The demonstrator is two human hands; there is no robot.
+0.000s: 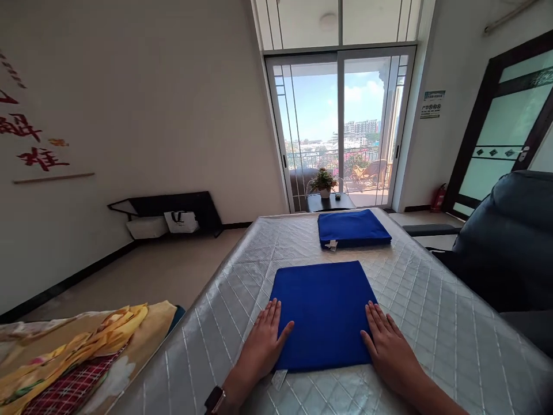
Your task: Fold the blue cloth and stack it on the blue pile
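Observation:
A flat blue folded cloth [324, 317] lies on the silvery quilted covering [242, 288], a white tag showing at its near left corner. My left hand [265, 340], with a watch at the wrist, rests palm down on the cloth's left edge, fingers stretched out. On the right edge lies my right hand [389, 346], also flat with its thumb apart from the fingers. Beyond them is a second blue folded stack [352, 227] with white tags at its front left corner. Neither hand touches this stack.
Yellow patterned bedding [86, 346] is at the lower left. A dark leather armchair [510, 242] stands on the right. Past the far edge, a small table [330, 203] holds a potted plant [324, 183] before sliding glass doors.

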